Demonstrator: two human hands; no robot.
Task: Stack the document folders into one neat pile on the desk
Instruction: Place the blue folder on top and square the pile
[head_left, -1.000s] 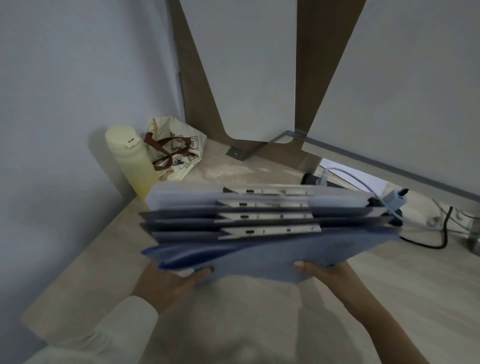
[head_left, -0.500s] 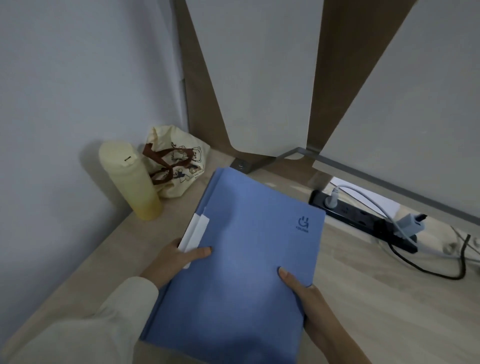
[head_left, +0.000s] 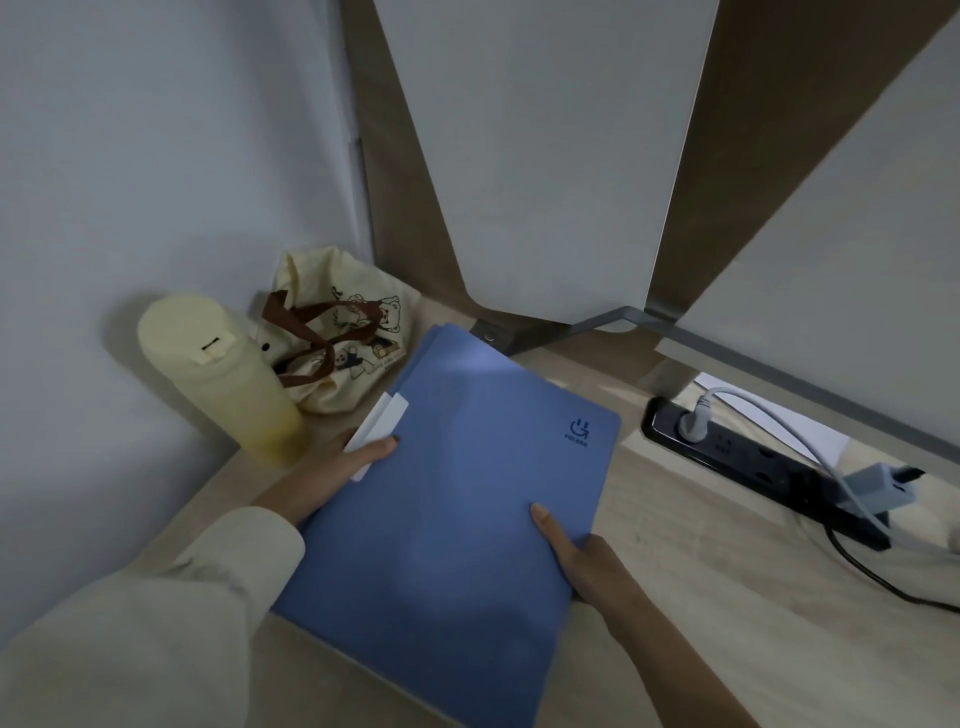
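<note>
A pile of blue document folders lies flat on the light wooden desk, turned a little clockwise, with a small logo near its far right corner. White label tabs stick out at its left edge. My left hand grips that left edge, thumb resting on top beside the tabs. My right hand holds the right edge, thumb laid on the cover. Only the top folder's cover shows; the ones beneath are seen just as thin edges at the far corner.
A pale yellow bottle stands at the left by the wall. A cream cloth bag with brown handles sits behind it. A black power strip with a white plug, adapter and cables lies at the right. White panels rise behind the desk.
A second ago I held the folders up on edge, metal clips facing me. They now lie flat on the desk, and both hands keep hold of the sides.
</note>
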